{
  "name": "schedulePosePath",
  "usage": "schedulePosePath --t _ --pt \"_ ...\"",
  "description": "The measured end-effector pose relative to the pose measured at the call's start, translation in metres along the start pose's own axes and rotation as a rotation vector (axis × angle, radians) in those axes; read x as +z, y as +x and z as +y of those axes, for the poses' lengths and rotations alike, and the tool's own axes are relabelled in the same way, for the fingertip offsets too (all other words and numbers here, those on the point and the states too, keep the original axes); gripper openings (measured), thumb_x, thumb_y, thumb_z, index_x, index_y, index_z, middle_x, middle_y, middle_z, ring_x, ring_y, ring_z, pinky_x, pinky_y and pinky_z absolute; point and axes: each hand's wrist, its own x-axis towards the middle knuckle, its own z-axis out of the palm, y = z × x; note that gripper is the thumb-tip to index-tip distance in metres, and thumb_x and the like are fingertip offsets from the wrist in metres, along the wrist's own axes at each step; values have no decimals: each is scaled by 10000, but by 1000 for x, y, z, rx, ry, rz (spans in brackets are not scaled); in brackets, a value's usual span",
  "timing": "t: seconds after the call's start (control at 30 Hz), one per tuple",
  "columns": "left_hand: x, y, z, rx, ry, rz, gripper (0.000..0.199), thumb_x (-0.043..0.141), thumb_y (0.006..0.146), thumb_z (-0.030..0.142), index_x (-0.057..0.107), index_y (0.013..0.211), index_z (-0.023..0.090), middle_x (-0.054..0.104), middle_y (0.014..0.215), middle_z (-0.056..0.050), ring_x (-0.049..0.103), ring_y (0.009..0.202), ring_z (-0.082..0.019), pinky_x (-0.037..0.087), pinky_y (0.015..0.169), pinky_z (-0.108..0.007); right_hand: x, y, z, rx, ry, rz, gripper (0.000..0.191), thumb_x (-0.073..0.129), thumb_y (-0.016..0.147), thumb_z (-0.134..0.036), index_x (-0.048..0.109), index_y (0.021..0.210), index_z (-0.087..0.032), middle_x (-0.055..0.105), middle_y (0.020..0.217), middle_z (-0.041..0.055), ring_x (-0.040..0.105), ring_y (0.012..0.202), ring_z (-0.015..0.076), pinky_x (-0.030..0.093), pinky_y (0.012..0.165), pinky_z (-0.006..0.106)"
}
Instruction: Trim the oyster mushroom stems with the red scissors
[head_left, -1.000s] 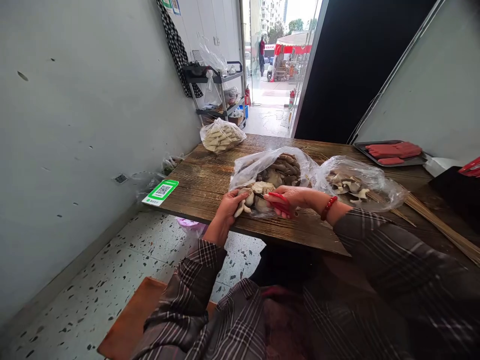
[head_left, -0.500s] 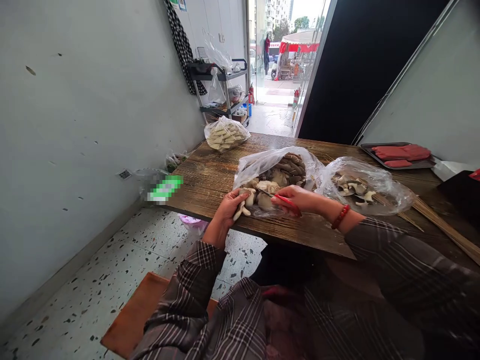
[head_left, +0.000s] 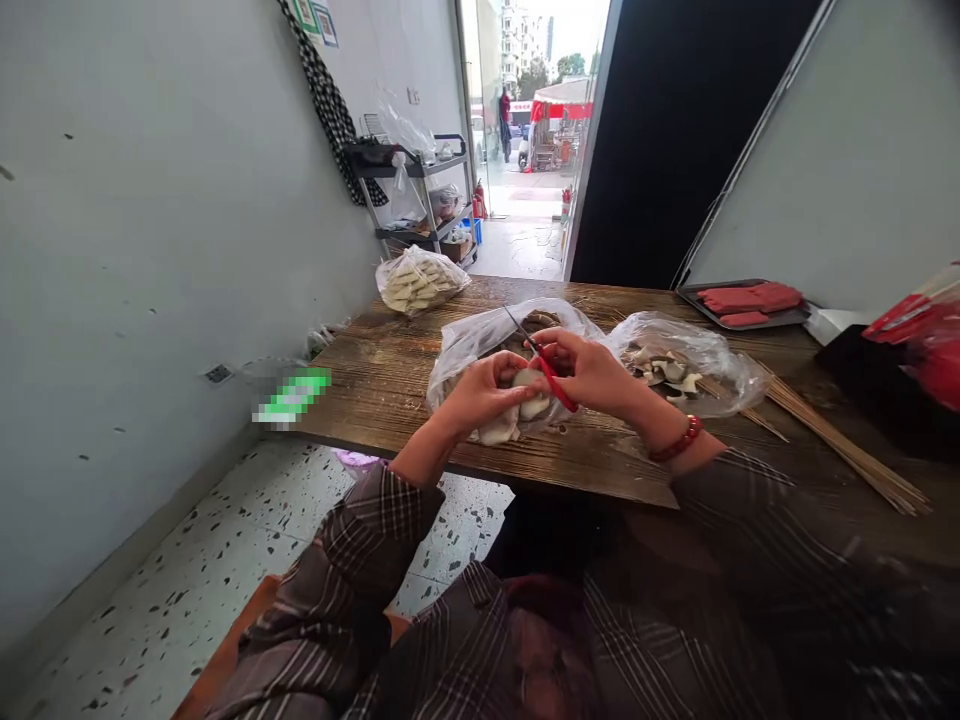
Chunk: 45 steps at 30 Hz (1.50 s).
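Red-handled scissors [head_left: 556, 386]: had tipped since the earlier frame, blades swinging upward, as both hands drew together.
Green-and-white card [head_left: 294, 397]: lay well left of the grip, its print blurred, at the edge of the wooden table [head_left: 375, 380].
Bag of pale strips [head_left: 421, 280]: sat beyond the grip, to its left.
Mushroom bag [head_left: 459, 350]: spread beneath and just beyond the grip.
Left hand [head_left: 480, 392]: was closed, pinching an oyster mushroom [head_left: 534, 408] with thumb and fingers.
Mushroom piece [head_left: 499, 431]: showed just below that pinch.
Oyster mushroom: was between the two hands, nearer the person than the blades.
Right hand [head_left: 589, 372]: curled round the scissors, a red bracelet [head_left: 681, 440] at its wrist.
Second bag [head_left: 731, 362]: lay right of the grip, mushroom pieces [head_left: 666, 371] inside.
Dark tray [head_left: 694, 291]: stood farther off, right of the grip, bearing red slabs [head_left: 750, 300].
Thin sticks [head_left: 847, 435]: lay bunched well right of the grip.
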Motion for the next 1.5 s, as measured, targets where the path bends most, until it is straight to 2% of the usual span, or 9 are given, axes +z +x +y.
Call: schedulePosePath --t 0.17,0.27,0.37,0.47,0.6,0.8,1.0,1.17,1.5 --pt "-1 18 11 30 122 -18 386 900 601 211 668 904 153 719 869 -50 660 807 -161 502 724 -262 -1 4 11 38 125 -27 590 811 643 -348 557 1156 -203 684 839 -12 623 753 149 509 708 290" --pt "-7 26 21 38 221 7 385 905 569 181 689 886 151 729 904 -60 670 859 -179 502 773 -275 1 11 12 27 103 -11 579 788 657 -338 552 1168 -203 649 774 -40 586 683 134 476 654 273" --pt "-14 33 25 42 264 111 376 889 600 210 704 920 144 713 832 -38 642 761 -147 477 713 -253 6 20 16 -43 -14 128 474 723 715 -303 579 1154 -200 623 741 -44 583 691 141 469 681 280" --pt "-20 34 17 44 149 263 406 874 639 281 703 979 140 682 789 -9 588 673 -101 444 648 -223 14 29 26 -27 8 335 431 665 739 -254 569 1156 -201 657 801 -20 623 744 153 493 747 294" --pt "-13 32 2 -54 -7 218 430 896 610 371 712 910 123 695 793 -31 600 684 -117 468 652 -234 21 35 45 32 210 423 496 680 720 -276 512 1182 -206 681 850 -5 646 756 156 522 762 293" --pt "6 41 -5 -70 21 226 269 807 632 333 684 760 131 635 675 5 514 593 -101 407 573 -226 20 34 58 29 220 376 576 726 715 -366 497 1220 -216 703 920 19 668 809 171 536 794 312" --pt "9 47 0 26 434 275 75 677 632 204 635 632 143 508 565 36 397 573 -98 280 538 -234 12 36 57 16 74 278 519 689 716 -281 547 1211 -215 677 844 -3 625 736 161 511 742 306" --pt "9 46 0 71 598 294 65 654 634 170 597 604 157 493 551 33 405 595 -119 286 577 -256 17 38 58 -1 33 314 483 652 707 -234 576 1183 -194 684 875 15 623 780 164 504 765 300" --pt "8 41 -2 86 613 312 158 678 642 184 527 597 185 490 568 29 404 616 -131 281 616 -276 17 37 51 40 52 240 524 656 728 -217 585 1245 -175 656 796 -16 578 666 126 475 645 258"
